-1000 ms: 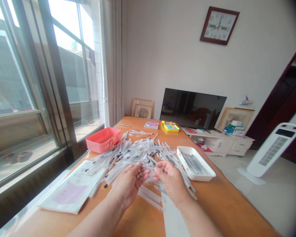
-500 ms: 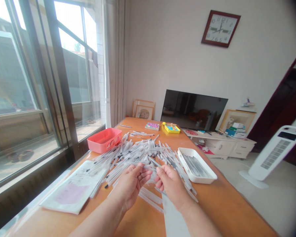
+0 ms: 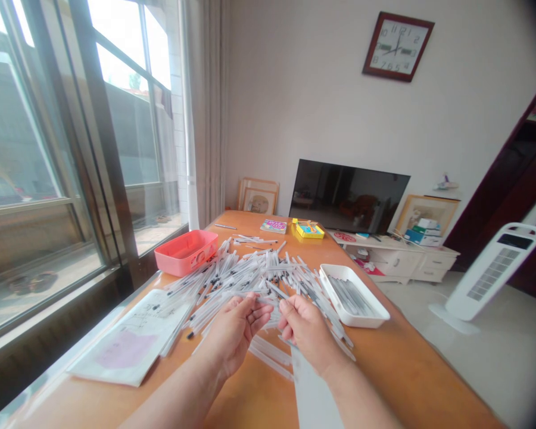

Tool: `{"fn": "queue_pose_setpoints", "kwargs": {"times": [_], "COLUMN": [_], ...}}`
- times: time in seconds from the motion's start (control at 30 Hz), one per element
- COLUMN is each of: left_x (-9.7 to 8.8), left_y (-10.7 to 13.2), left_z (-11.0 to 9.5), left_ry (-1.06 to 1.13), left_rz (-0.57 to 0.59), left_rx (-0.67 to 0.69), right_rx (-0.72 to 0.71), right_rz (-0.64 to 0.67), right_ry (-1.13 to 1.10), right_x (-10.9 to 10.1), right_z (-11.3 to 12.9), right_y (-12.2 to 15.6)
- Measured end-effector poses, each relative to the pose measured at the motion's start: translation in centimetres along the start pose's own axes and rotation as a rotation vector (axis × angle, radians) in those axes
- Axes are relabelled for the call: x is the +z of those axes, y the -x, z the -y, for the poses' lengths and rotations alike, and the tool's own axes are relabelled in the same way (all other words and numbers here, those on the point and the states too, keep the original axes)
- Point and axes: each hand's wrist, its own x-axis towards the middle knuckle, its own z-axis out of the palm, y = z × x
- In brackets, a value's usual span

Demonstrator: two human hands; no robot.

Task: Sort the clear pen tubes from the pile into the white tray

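My left hand [image 3: 240,326] is above the near side of the pile, thumb and forefinger pinched on a clear pen tube [image 3: 262,300], its other fingers half curled. Close by on the right, my right hand [image 3: 302,322] is closed, thumb against forefinger, at the end of a slim grey pen piece [image 3: 277,290]. A greyish tip pokes out below that hand; the fingers hide the rest. Beyond both hands spreads a heap of translucent pen tubes [image 3: 236,273], several with black ends. A few loose clear tubes [image 3: 270,356] lie between my wrists.
A red plastic box [image 3: 185,264] is left of the heap, and a white tray [image 3: 379,319] of grey pens right of it. A booklet [image 3: 116,351] lies front left. Farther back are a yellow box [image 3: 310,234], a small colourful book [image 3: 273,226] and a pen [image 3: 226,226].
The view has shifted slightly, so everything sits a little farther left and up. Both hands keep nearly the same pose and grip.
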Motion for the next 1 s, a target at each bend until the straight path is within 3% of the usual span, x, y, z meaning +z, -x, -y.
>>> {"fn": "queue_pose_setpoints", "kwargs": {"times": [0.23,0.5,0.67,1.0], "left_x": [-0.01,0.07,0.26,0.27], "left_y": [0.06,0.07,0.23,0.25], "left_z": [0.06,0.01,-0.05,0.16], "left_ry": [0.013,-0.012,-0.027,-0.021], "left_rz": [0.012,0.006,0.034,0.006], "left_rx": [-0.004,0.008,0.0,-0.019], "right_rx": [0.09,-0.016,0.098,0.108], "right_rz": [-0.01,0.031,0.052,-0.033], "right_ry": [-0.012,-0.005,-0.069,-0.094], "right_x": [0.0,0.11,0.19,-0.02], "right_z": [-0.17,0.16,0.24,0.42], "right_y": [-0.34,0.18,0.29,0.06]}}
